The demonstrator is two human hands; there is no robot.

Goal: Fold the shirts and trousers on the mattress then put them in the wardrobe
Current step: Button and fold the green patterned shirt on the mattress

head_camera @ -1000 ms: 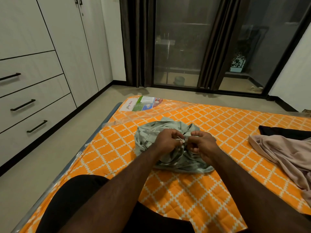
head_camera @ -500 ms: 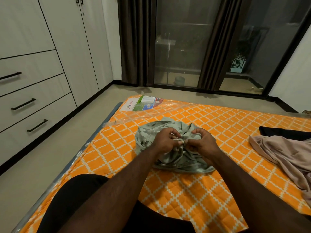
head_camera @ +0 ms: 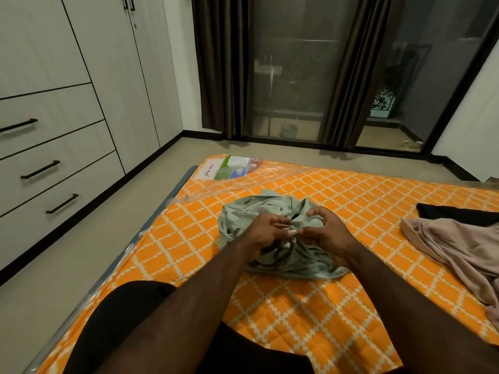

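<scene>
Grey-green shirt (head_camera: 294, 265) lies bunched on the mattress (head_camera: 324, 314), wardrobe (head_camera: 108, 76) well apart. Left hand (head_camera: 266, 231) and right hand (head_camera: 329, 234) meet, each pinching its fabric, likely at a button. Best: finish fastening, then spread the cloth flat before folding.

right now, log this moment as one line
left hand: pinches green shirt | right hand: pinches green shirt | green shirt: crumpled on mattress | pink garment, black garment: at right, untouched | wardrobe: shut
</scene>
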